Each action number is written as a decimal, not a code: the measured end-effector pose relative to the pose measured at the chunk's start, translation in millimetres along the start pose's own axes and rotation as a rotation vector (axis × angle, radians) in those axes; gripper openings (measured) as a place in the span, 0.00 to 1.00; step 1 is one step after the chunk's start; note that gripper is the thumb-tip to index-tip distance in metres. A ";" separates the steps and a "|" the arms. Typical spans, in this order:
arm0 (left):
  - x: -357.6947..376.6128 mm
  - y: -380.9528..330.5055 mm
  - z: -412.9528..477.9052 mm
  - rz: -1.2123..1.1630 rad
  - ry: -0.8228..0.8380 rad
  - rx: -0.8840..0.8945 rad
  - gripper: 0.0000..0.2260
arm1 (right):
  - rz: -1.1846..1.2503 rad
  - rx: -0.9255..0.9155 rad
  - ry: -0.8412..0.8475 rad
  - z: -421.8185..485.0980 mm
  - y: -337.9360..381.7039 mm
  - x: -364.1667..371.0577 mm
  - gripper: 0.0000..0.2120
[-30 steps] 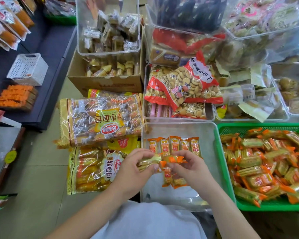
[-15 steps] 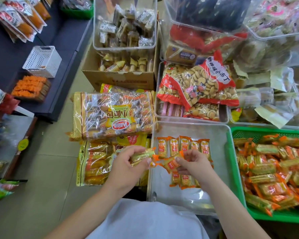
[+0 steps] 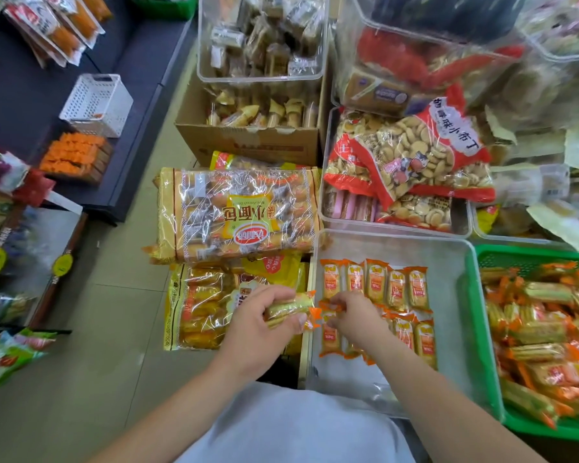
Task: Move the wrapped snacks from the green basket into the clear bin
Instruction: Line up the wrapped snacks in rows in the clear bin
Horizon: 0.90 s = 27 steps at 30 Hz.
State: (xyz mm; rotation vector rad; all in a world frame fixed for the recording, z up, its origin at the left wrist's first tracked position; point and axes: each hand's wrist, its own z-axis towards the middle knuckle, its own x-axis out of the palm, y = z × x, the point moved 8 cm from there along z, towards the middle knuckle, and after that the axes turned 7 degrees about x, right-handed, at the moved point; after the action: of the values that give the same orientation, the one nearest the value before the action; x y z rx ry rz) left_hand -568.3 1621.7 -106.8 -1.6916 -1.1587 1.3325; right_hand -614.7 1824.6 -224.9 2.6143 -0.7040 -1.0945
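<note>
Orange-and-gold wrapped snacks point(image 3: 542, 329) lie heaped in the green basket point(image 3: 515, 259) at the right edge of the frame. Just beside it, at lower centre, stands the clear bin point(image 3: 448, 315). On its floor a row of five snacks point(image 3: 375, 285) lies side by side, labels up, with a second row point(image 3: 415, 339) below it, partly hidden by the right arm.

The left hand point(image 3: 264, 325) is at the bin's left edge, its grip closed round a gold-wrapped snack point(image 3: 291, 307) whose orange end points toward the bin. The right hand point(image 3: 355, 315) is over the bin's lower left part, its grip pinching an orange-wrapped snack point(image 3: 331, 307) at the fingertips. Whether that snack touches the ones beneath cannot be told. The two held snacks are near each other, almost end to end.

Left of the bin are large bags of small breads point(image 3: 238, 215); above them is a cardboard box point(image 3: 248, 145). A white basket point(image 3: 96, 105) sits at upper left.
</note>
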 end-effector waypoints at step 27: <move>21.1 -8.9 13.4 0.034 -0.007 0.009 0.13 | -0.420 -0.121 -0.309 -30.8 -45.0 11.8 0.32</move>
State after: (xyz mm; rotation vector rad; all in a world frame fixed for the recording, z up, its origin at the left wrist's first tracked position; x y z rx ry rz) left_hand -581.7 1644.4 -109.7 -1.7078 -1.1308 1.3634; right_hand -570.0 1857.9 -227.5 2.5783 -0.1250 -1.6258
